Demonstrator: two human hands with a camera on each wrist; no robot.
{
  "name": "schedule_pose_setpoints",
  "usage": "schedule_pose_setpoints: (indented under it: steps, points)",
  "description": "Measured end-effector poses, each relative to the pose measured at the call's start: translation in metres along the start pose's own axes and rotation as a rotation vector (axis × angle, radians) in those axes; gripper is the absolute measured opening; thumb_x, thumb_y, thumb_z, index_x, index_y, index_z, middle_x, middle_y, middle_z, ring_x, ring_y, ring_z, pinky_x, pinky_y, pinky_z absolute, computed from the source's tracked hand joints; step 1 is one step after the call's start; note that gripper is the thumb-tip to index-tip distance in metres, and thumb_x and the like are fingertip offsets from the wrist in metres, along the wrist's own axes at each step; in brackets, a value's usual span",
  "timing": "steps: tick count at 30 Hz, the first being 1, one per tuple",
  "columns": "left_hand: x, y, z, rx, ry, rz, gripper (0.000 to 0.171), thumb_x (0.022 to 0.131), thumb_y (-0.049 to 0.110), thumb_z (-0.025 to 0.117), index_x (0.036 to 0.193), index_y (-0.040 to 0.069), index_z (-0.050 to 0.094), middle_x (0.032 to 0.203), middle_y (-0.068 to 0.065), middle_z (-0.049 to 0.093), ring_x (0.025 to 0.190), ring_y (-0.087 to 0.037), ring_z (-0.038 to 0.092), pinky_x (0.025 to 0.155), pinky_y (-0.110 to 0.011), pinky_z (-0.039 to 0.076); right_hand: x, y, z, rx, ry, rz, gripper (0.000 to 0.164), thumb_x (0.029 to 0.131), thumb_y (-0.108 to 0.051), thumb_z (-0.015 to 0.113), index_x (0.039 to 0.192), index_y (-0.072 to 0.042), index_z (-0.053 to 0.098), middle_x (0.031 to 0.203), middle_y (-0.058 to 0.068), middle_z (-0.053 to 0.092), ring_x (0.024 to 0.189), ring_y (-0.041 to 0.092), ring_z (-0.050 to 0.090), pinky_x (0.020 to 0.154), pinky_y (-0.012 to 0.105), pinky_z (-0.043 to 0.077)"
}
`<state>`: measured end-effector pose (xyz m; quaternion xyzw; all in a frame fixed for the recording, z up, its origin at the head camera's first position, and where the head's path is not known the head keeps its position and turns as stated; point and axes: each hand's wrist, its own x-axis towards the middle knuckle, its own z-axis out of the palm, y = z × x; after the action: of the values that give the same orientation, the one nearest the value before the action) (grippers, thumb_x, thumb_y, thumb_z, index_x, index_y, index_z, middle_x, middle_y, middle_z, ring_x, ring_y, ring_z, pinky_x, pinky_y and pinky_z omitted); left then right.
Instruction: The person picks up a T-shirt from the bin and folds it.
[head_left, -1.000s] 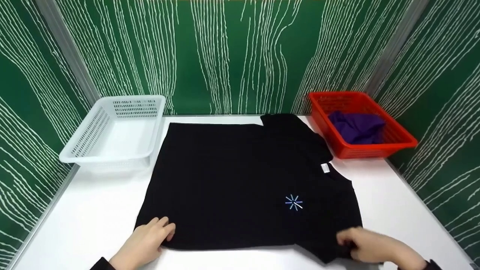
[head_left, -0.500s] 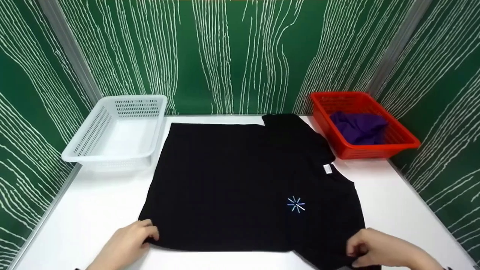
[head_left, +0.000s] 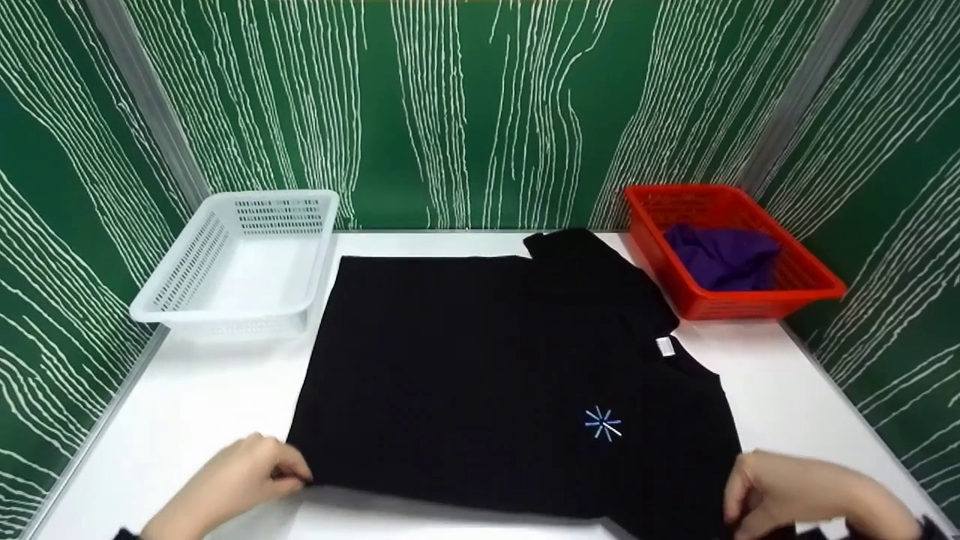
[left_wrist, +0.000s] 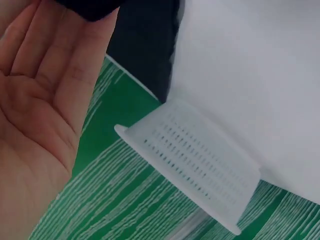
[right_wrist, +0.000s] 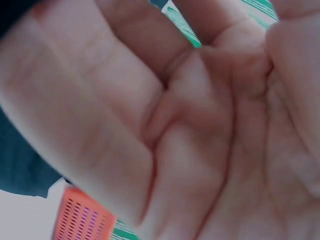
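A black T-shirt [head_left: 465, 375] lies spread on the white table, its hem to the left and its collar with a white tag to the right. A small light-blue starburst print marks its chest. My left hand [head_left: 244, 472] pinches the near hem corner. At the near sleeve, my right hand [head_left: 787, 491] grips the cloth with curled fingers. Between the two hands the near edge is lifted a little, with a shadow under it. In the left wrist view, dark cloth sits at the fingertips of my left hand [left_wrist: 45, 90]. The palm of my right hand [right_wrist: 200, 125] fills the right wrist view.
A white plastic basket [head_left: 307, 289] stands at the back left of the table [head_left: 202, 397]. At the back right, a red basket [head_left: 739, 304] holds a crumpled purple cloth [head_left: 724, 255], close to the shirt's far sleeve. Green walls with white streaks enclose the back and sides.
My left hand has shifted left to the hem corner and taken hold of it. My right hand has moved right with the sleeve, and the shirt's near edge has risen slightly.
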<state>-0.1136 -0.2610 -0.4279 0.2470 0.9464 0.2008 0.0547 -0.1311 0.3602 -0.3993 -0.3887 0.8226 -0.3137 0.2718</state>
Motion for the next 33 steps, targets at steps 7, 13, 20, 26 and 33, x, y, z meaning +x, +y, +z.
schedule_pose_setpoints:
  steps: [7, 13, 20, 26, 33]
  points:
    - [0.043, -0.016, -0.023, 0.109, 0.162, -0.064, 0.01, 0.077, 0.014, 0.069, 0.083, 0.02, 0.073, 0.081, 0.009, 0.072, 0.075, -0.008, 0.065, 0.068, -0.028, 0.052, 0.029, 0.024, -0.062, -0.388, 0.22, -0.103, 0.009, 0.073, -0.011, 0.072, 0.074, -0.018, 0.067, 0.065, -0.009, 0.064, 0.062, -0.015, 0.044, 0.051, 0.009, 0.039]
    - [0.097, -0.041, -0.022, 0.133, 0.273, -0.109, 0.011, 0.077, 0.01, 0.069, 0.086, 0.015, 0.073, 0.089, 0.0, 0.072, 0.085, -0.021, 0.067, 0.076, -0.039, 0.052, 0.079, 0.054, -0.1, -0.606, 0.437, 0.023, 0.009, 0.07, -0.003, 0.073, 0.072, -0.009, 0.067, 0.068, -0.004, 0.066, 0.063, 0.004, 0.057, 0.057, 0.024, 0.047]
    - [0.139, -0.059, -0.003, 0.221, 0.407, -0.135, 0.026, 0.078, 0.002, 0.066, 0.104, 0.008, 0.067, 0.1, -0.011, 0.069, 0.089, -0.029, 0.065, 0.072, -0.041, 0.053, 0.134, 0.092, -0.1, -0.711, 0.702, 0.311, 0.029, 0.084, -0.015, 0.063, 0.112, -0.007, 0.062, 0.103, 0.017, 0.066, 0.093, 0.038, 0.062, 0.073, 0.054, 0.049]
    - [0.129, -0.055, 0.02, 0.223, 0.299, -0.141, 0.046, 0.079, 0.017, 0.069, 0.123, 0.006, 0.056, 0.124, -0.018, 0.057, 0.112, -0.037, 0.055, 0.091, -0.048, 0.048, 0.143, 0.112, -0.079, -0.758, 0.713, 0.301, 0.042, 0.078, -0.019, 0.069, 0.117, -0.008, 0.056, 0.111, 0.018, 0.059, 0.097, 0.04, 0.057, 0.077, 0.056, 0.047]
    - [0.112, -0.043, 0.034, 0.13, 0.057, -0.151, 0.075, 0.083, 0.054, 0.057, 0.14, 0.009, 0.038, 0.147, -0.025, 0.029, 0.134, -0.049, 0.026, 0.107, -0.061, 0.027, 0.148, 0.11, -0.049, -0.651, 0.499, 0.3, 0.062, 0.08, -0.053, 0.06, 0.128, -0.014, 0.054, 0.132, 0.021, 0.051, 0.119, 0.046, 0.047, 0.095, 0.061, 0.037]
